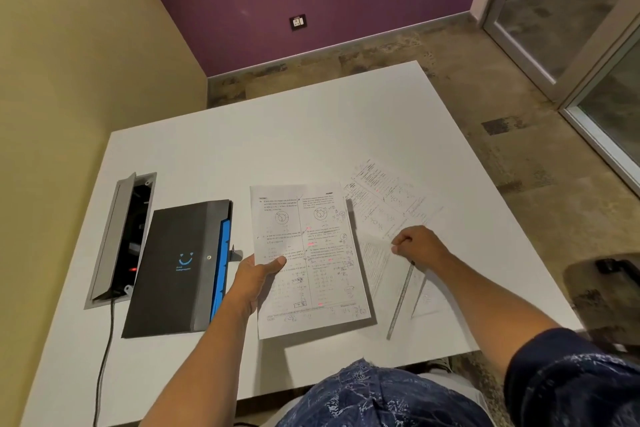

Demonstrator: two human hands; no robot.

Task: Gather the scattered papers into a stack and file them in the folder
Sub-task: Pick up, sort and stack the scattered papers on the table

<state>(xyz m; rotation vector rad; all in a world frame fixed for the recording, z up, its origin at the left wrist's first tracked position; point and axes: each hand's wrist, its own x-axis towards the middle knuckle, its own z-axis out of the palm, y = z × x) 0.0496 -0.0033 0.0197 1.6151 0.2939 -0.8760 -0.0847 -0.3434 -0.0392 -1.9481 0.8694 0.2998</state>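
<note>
Left hand clamped on the left edge of a white printed sheet with circle diagrams and pink marks, thumb on top, sheet lifted off the white square table. Right hand curled loosely, fingertips pinching at the corner of a second printed sheet lying flat, further right. More paper under that wrist, detail unclear. Black folder with blue tabs and a blue smile logo lies closed, left of the held sheet. Grey ruler lies near the right forearm.
</note>
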